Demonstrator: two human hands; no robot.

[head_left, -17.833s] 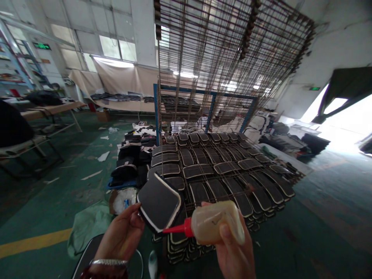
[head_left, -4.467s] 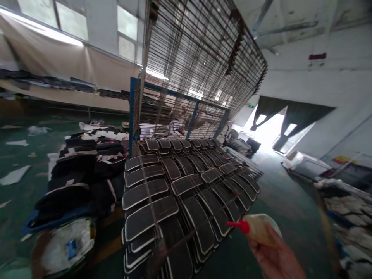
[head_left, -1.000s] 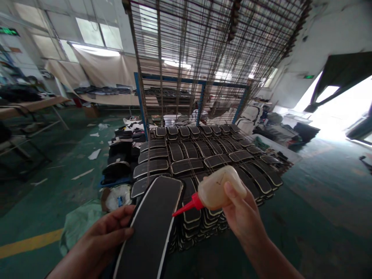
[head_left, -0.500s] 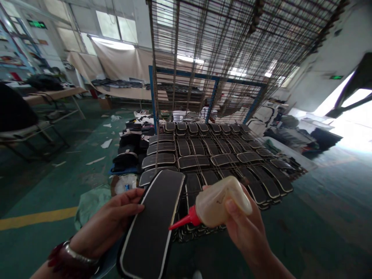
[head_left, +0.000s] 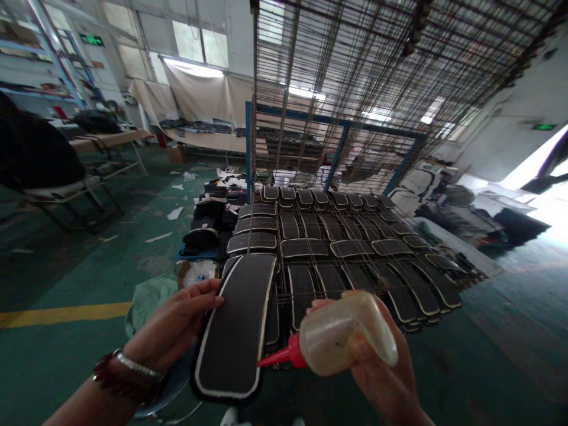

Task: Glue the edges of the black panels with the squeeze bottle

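Note:
My left hand [head_left: 189, 313] grips the left edge of a long black pad [head_left: 235, 325] with rounded corners, its fingers closed on the rim. A pale whitish line runs along the pad's border. Wrapped in my right hand [head_left: 381, 355] is a squeeze glue bottle [head_left: 331, 337], translucent and yellowish, lying nearly on its side. Its red nozzle [head_left: 281, 357] points left, the tip at the pad's right edge near the lower end. Behind the pad, many similar black pads [head_left: 306, 247] with pale borders lie in rows on a wire rack.
Raised wire shelves [head_left: 355, 65] with a blue frame [head_left: 339, 151] tower over the rows. Stacks of black pieces [head_left: 206, 222] stand left of the rack, near a green cloth bag [head_left: 148, 299]. A person in dark clothing [head_left: 39, 148] sits at the far left by a table [head_left: 115, 140].
The nozzle tip has moved down along the pad's right edge toward its lower end. The pad sits higher in view, its bottom end now showing. The surroundings have shifted right.

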